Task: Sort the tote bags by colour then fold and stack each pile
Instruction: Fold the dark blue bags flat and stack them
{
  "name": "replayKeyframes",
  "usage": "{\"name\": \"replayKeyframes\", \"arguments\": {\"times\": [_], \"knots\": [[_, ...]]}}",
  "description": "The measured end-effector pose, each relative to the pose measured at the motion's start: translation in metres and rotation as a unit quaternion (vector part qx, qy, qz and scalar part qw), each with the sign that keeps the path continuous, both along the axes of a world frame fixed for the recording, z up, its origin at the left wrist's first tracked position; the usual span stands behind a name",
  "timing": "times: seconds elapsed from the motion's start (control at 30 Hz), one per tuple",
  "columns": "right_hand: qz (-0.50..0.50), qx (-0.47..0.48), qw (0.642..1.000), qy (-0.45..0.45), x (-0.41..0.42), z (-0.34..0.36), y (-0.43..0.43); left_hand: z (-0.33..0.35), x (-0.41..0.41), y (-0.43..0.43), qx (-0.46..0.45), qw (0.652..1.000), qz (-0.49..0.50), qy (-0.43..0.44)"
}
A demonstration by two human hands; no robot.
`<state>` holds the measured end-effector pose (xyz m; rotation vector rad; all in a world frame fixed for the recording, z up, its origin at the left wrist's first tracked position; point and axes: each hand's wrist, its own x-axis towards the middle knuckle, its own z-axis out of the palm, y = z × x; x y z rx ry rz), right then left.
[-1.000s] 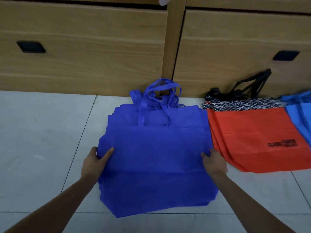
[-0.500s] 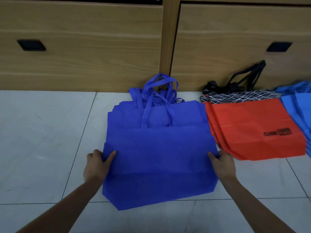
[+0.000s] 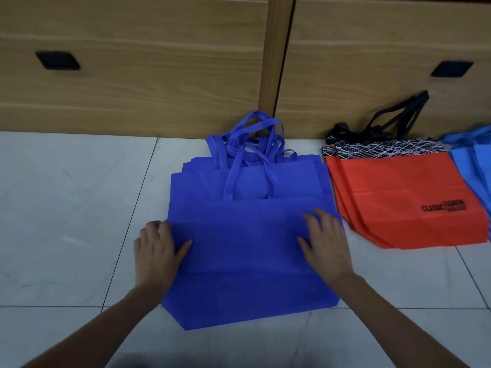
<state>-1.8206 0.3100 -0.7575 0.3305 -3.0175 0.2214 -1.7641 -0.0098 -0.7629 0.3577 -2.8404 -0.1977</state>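
A floor (image 3: 66,221) of pale, faintly veined tiles with thin dark grout lines carries everything, running back to a wooden cabinet front (image 3: 138,83). A stack of dark blue tote bags (image 3: 247,261) lies flat at its middle, the handles bunched against the cabinet base. Just beside it to the right lies a pile of red tote bags (image 3: 398,203) with black lettering, overlapping a black-and-white patterned bag (image 3: 385,148) behind. At the far right edge lie light blue bags (image 3: 475,168), probably several, though they are cut off.
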Motion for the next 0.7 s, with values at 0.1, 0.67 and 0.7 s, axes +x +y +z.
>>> {"name": "replayKeyframes", "arguments": {"times": [0.1,0.67,0.7], "knots": [[0.124,0.006,0.987,-0.105,-0.032,0.009,-0.028,-0.004,0.003,0.008,-0.070,0.979,-0.191,0.021],[-0.182,-0.549,0.709,-0.402,-0.002,-0.001,-0.023,0.012,-0.024,0.045,0.574,0.811,0.097,-0.056],[-0.189,-0.560,0.693,-0.412,0.003,-0.004,-0.026,0.012,-0.024,0.050,0.615,0.777,0.106,-0.082]]}}
